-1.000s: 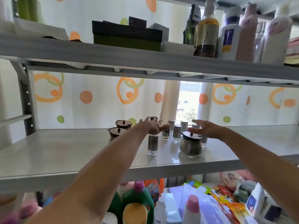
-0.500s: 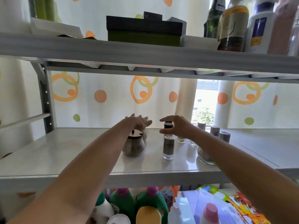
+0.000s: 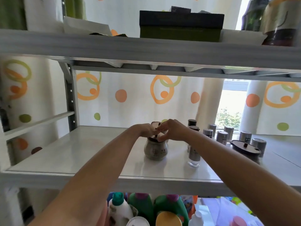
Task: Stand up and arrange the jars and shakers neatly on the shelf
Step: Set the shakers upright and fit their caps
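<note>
On the middle shelf (image 3: 81,154), both hands meet on top of a round glass jar (image 3: 155,150) with a brown lid. The left hand (image 3: 146,131) and the right hand (image 3: 172,130) curl their fingers on the lid; I cannot tell how tight they hold. Another jar (image 3: 156,124) hides just behind, at 12 o'clock. At 3 o'clock, a tall shaker (image 3: 193,154) stands near, with more shakers (image 3: 221,137) and a lidded jar (image 3: 246,149) farther out, all upright but scattered. I think most of the tidying is left.
</note>
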A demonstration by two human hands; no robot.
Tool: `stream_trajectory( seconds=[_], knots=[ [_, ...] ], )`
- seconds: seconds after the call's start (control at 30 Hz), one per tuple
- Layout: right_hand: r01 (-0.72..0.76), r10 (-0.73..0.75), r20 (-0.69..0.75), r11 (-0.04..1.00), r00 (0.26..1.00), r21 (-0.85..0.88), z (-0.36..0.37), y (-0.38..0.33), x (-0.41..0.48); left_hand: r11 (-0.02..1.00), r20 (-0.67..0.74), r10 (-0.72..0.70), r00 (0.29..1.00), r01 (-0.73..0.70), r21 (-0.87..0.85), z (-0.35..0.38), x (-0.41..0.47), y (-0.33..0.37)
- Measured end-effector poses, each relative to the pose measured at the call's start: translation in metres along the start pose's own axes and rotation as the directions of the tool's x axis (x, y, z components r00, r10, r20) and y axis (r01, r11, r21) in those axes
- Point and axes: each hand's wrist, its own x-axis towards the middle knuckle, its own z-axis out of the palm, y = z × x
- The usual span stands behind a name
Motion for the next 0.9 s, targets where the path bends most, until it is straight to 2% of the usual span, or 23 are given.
stream_trajectory(
  seconds=[0.13, 0.5, 0.67, 0.77, 0.9],
  knots=[
    [-0.016, 0.016, 0.009, 0.999, 1.0, 0.047, 0.0, -0.001, -0.001, 0.996, -0.04, -0.008, 0.999, 0.004, -0.089, -0.001, -0.006, 0.003],
    [-0.064, 0.064, 0.097, 0.998, 0.993, 0.004, -0.013, 0.004, -0.014, 0.983, -0.015, 0.049, 0.999, -0.05, -0.178, 0.003, -0.015, 0.017],
    [-0.072, 0.067, 0.179, 0.997, 0.982, 0.024, -0.024, 0.005, -0.005, 0.921, -0.004, 0.059, 0.998, -0.056, -0.384, -0.005, -0.013, 0.003],
    [-0.062, 0.059, 0.068, 0.997, 0.996, 0.052, -0.037, 0.013, 0.008, 0.851, -0.105, -0.028, 0.994, -0.031, -0.525, -0.014, -0.003, -0.013],
    [-0.081, 0.078, -0.067, 0.996, 0.995, -0.039, -0.045, 0.028, 0.03, 0.86, -0.249, -0.118, 0.961, -0.027, -0.51, -0.016, 0.021, -0.028]
  ],
)
